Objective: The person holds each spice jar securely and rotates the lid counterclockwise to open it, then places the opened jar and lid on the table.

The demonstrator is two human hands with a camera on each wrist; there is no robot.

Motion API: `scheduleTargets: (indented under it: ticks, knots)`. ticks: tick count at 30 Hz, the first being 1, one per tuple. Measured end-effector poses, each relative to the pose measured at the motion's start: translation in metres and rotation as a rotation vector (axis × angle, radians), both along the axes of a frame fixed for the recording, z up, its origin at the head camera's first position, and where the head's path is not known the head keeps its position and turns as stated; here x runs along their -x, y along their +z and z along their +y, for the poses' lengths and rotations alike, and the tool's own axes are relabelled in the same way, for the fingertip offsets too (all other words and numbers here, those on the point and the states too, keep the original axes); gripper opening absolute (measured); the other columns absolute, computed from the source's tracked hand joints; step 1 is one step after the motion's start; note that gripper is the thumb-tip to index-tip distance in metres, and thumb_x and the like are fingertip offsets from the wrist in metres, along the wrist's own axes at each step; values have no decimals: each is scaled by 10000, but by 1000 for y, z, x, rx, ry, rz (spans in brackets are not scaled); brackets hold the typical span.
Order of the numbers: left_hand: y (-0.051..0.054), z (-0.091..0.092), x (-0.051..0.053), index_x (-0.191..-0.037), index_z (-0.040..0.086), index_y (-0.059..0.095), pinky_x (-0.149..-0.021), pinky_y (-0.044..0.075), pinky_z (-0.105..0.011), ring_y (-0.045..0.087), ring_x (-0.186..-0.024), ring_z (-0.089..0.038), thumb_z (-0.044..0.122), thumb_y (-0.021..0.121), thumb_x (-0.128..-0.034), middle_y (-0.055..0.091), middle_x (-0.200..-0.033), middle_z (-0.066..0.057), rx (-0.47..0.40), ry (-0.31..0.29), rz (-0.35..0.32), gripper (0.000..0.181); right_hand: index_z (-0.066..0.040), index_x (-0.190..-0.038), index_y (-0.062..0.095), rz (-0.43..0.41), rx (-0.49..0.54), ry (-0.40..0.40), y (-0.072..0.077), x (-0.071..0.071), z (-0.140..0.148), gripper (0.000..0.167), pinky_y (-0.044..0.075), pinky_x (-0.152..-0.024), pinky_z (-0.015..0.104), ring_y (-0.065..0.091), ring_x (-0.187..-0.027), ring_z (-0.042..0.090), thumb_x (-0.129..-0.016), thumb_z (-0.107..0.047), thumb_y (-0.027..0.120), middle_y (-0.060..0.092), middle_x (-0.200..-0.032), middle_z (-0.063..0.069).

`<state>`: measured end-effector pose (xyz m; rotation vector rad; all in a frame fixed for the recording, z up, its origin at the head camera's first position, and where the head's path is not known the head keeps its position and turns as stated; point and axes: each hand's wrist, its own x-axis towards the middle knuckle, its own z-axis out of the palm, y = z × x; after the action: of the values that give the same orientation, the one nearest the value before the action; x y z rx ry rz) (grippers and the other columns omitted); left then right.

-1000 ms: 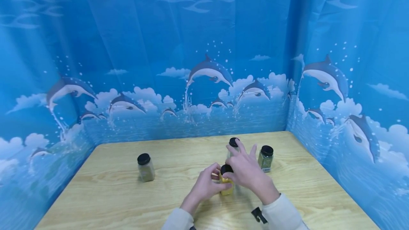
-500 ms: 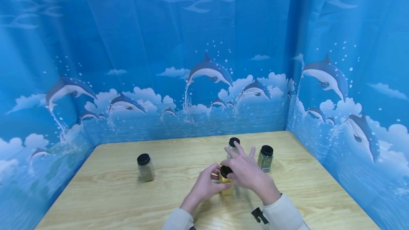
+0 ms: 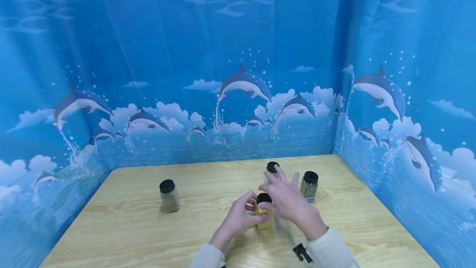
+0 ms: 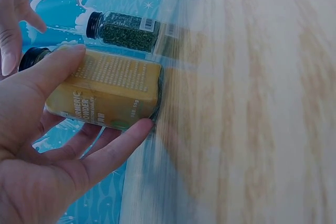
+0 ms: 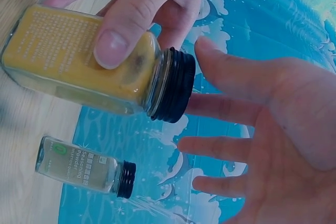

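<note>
A glass jar of yellow turmeric powder point(image 4: 110, 85) with a black lid point(image 5: 176, 85) stands on the table at the front centre. My left hand point(image 3: 238, 216) grips its body between thumb and fingers; the thumb presses on the label side in the right wrist view. Around the lid hovers my right hand point(image 3: 288, 199), thumb on one side and forefinger reaching behind it. The other fingers are spread out straight. In the right wrist view a slight gap shows between that thumb and the lid; whether the forefinger touches the lid is hidden.
A jar of seasoning powder point(image 5: 79, 163) stands to the left. A jar of green dried herbs point(image 3: 309, 187) stands at the right, and another black-lidded jar point(image 3: 272, 168) is partly behind my right hand. A dolphin-printed blue curtain point(image 3: 238, 53) surrounds the wooden table point(image 3: 130, 235).
My right hand's thumb and fingers have shifted slightly about the lid. My left hand and the turmeric jar have stayed in place.
</note>
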<state>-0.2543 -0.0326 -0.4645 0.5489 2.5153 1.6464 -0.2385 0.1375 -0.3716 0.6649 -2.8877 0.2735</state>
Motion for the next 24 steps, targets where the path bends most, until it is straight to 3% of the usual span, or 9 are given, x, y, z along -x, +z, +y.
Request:
scheduleTargets:
  ticks: [12, 18, 24]
  knots:
    - [0, 0, 0, -1045, 191, 638, -910, 632, -438, 709, -1071, -274, 237, 891, -808, 696, -1165, -115, -10, 1, -5, 350, -114, -901, 773, 31, -32, -24, -2, 2, -2, 391, 114, -1059, 924, 273, -1542, 480, -795, -480, 854, 504, -1564, 166]
    - [-1, 0, 0, -1053, 195, 650, -915, 629, -442, 702, -1067, -269, 240, 895, -799, 691, -1147, -107, -11, 9, 3, 356, -140, -997, 790, 16, -54, -1, -2, 0, -3, 298, 134, -1054, 924, 283, -1531, 495, -803, -349, 875, 502, -1564, 155]
    - [-1, 0, -1, -1098, 193, 661, -931, 623, -466, 698, -1080, -288, 239, 896, -795, 688, -1166, -122, -13, 10, -8, 387, -181, -1192, 764, -5, -89, 27, 0, -6, -5, 422, 133, -1040, 924, 258, -1533, 514, -786, -166, 880, 473, -1584, 163]
